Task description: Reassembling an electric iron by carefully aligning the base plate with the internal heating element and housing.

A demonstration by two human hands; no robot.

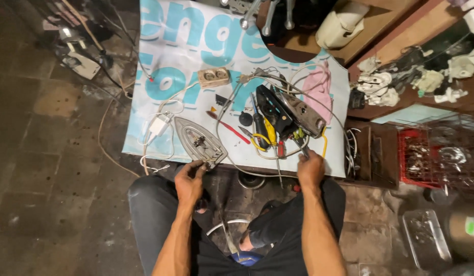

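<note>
My left hand [191, 179] grips the near end of a bare metal iron soleplate [198, 140] lying on a printed blue-and-white banner sheet [186, 46]. My right hand [311, 167] is closed on the handle of a small tool [304, 149] at the sheet's near edge. Just beyond it lie the iron's black upper body [285, 110], a yellow-and-black screwdriver [265, 128], red and green-handled screwdrivers and tangled white cable.
A beige socket block [214, 76] and white adapter [157, 125] sit on the sheet. Wooden shelves with white parts [400, 82] stand at right, a red wire crate [426, 153] beside them. A clear plastic tray [426, 237] rests on the tiled floor.
</note>
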